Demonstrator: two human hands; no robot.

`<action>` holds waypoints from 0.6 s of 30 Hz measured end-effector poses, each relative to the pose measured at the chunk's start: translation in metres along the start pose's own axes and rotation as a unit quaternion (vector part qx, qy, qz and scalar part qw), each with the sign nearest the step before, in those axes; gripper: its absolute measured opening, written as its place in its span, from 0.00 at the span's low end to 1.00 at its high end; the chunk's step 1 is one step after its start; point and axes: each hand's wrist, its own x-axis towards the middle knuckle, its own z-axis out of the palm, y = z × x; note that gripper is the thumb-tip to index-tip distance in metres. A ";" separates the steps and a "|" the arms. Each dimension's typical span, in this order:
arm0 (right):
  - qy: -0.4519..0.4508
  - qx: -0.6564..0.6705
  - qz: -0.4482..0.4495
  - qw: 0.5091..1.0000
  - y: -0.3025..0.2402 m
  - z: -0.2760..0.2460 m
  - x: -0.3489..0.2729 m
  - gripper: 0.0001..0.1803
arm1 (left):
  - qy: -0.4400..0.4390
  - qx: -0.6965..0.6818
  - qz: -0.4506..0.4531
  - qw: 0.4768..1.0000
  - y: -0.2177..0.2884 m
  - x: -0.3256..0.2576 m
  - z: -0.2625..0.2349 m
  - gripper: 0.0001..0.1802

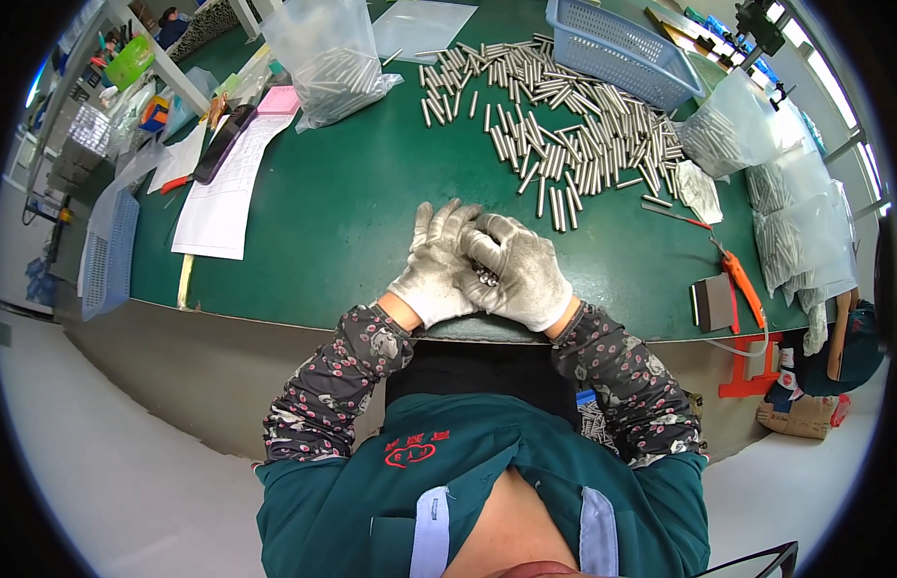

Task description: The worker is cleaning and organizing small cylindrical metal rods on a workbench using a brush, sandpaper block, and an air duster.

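Right hand [518, 270] wraps over our left hand [441, 260], both clamped on a pin bundle [487, 277]; loose pin pile [564, 125] lies far-right, nearer the right hand

Far centre: loose pile of short silver metal rods [564, 116] on green table mat [352, 202].
Behind pile: blue plastic mesh basket [622, 48].
Left of pile: clear plastic bag of rods [328, 63].
Near edge: gloved hands [482, 265] together.

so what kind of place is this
Most likely a factory sorting or packing bench. A heap of short silver metal rods lies on the green work table, clear plastic bags of the same rods stand nearby, and white-gloved hands, left and right, hold a few together.
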 end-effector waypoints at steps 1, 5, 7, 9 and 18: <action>0.008 0.008 -0.005 1.000 0.000 -0.001 0.002 0.18 | 0.011 -0.019 0.004 1.000 -0.001 0.001 -0.001 0.43; 0.097 0.092 -0.005 0.991 0.008 0.004 0.002 0.12 | -0.004 -0.027 -0.018 0.999 0.002 0.006 -0.006 0.51; 0.159 0.177 0.054 0.970 0.016 0.015 0.002 0.08 | -0.013 0.004 -0.027 1.000 0.005 0.011 -0.005 0.58; 0.181 0.222 0.125 0.950 0.018 0.018 0.000 0.07 | -0.002 -0.042 -0.037 0.998 0.006 0.013 -0.006 0.61; 0.249 0.515 0.358 0.738 0.031 0.004 -0.004 0.08 | 0.045 -0.092 -0.023 0.994 0.002 0.005 -0.013 0.56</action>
